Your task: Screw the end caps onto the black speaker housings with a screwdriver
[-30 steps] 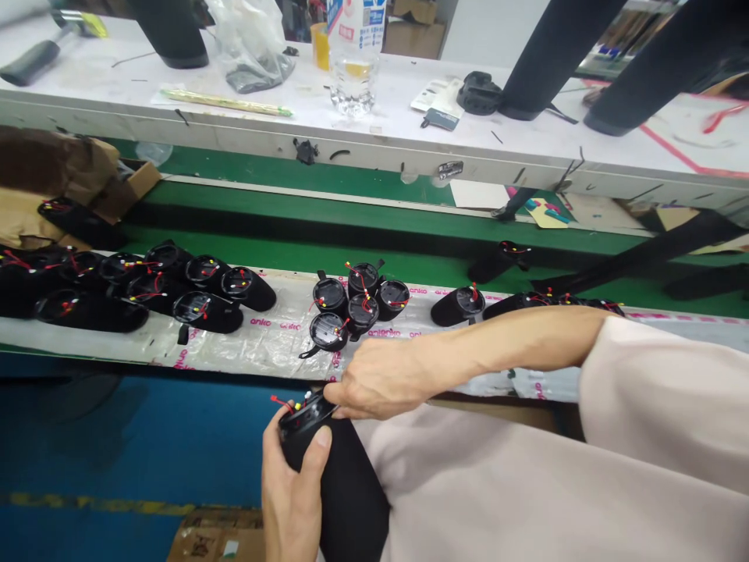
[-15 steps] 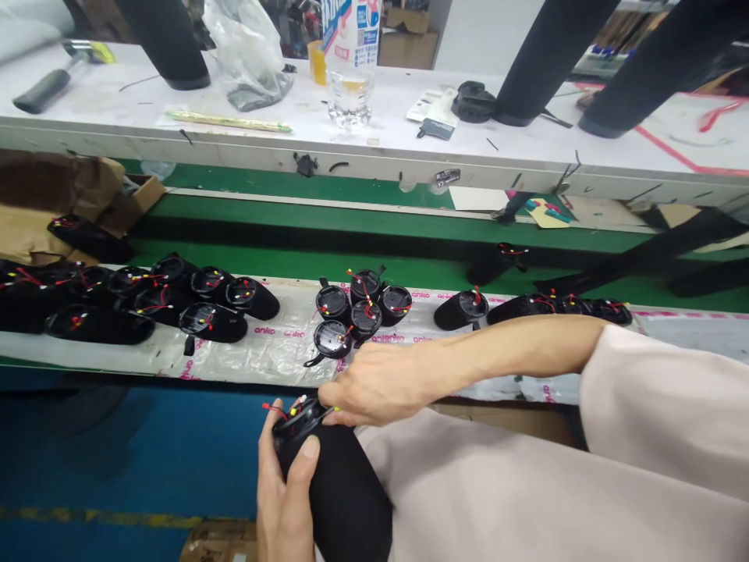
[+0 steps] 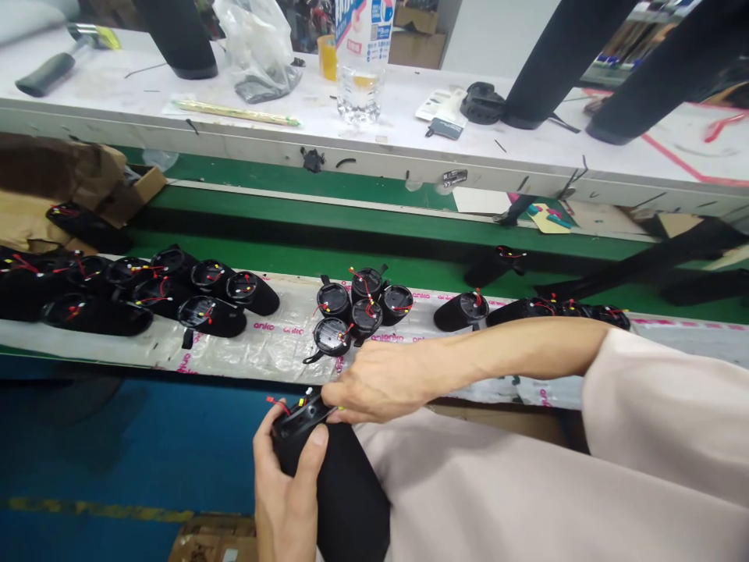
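A black fabric-covered cylinder, which looks like a speaker body, leans against my lap with its open end tilted up and away. My left hand wraps around it just below the rim, thumb on the near side. Red, yellow and white wire plugs stick out of the open end. My right hand is closed at the far right of that rim, fingers pinched. Something small and yellow shows by its fingertips; what the fingers hold is mostly hidden.
Similar cylinders with wires stand in a middle cluster, a left group and a right row on a plastic-covered ledge. The white shelf above bears a bottle, a hammer and a plastic bag.
The cylinder in my left hand has tilted slightly, so more of its rim's side shows. My right hand stays at the rim. The view has shifted a little.
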The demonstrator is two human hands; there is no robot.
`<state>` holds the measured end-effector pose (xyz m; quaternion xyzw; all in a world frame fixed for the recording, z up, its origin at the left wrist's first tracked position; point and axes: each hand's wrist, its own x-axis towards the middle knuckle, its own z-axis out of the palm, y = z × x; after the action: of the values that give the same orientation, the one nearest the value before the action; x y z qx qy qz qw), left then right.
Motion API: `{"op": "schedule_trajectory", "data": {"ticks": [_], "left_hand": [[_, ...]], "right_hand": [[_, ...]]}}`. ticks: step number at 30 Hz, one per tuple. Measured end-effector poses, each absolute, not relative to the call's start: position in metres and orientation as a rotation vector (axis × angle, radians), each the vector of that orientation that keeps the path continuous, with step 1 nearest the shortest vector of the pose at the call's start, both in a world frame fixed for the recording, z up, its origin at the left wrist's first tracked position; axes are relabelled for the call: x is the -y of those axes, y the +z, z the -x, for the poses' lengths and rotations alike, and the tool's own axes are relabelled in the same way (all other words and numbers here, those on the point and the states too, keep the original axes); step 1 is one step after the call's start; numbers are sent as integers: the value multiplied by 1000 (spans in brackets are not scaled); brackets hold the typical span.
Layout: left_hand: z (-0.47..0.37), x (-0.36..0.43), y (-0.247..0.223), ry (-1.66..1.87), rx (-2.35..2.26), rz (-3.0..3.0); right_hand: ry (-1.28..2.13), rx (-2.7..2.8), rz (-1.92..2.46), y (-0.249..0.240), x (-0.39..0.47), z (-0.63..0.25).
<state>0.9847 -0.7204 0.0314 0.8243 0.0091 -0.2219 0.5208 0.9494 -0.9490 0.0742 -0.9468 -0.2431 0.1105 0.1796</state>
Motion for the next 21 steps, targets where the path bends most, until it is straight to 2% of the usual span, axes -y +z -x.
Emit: {"op": "schedule_trajectory", "data": {"ticks": [11,21], "left_hand": [[-979,727,46,-480,25,-2063],[-978,728,48,-440,51,-2061]], "right_hand": [[427,623,2710,78,945,-946],[334,575,2664,74,946,-942]]}}
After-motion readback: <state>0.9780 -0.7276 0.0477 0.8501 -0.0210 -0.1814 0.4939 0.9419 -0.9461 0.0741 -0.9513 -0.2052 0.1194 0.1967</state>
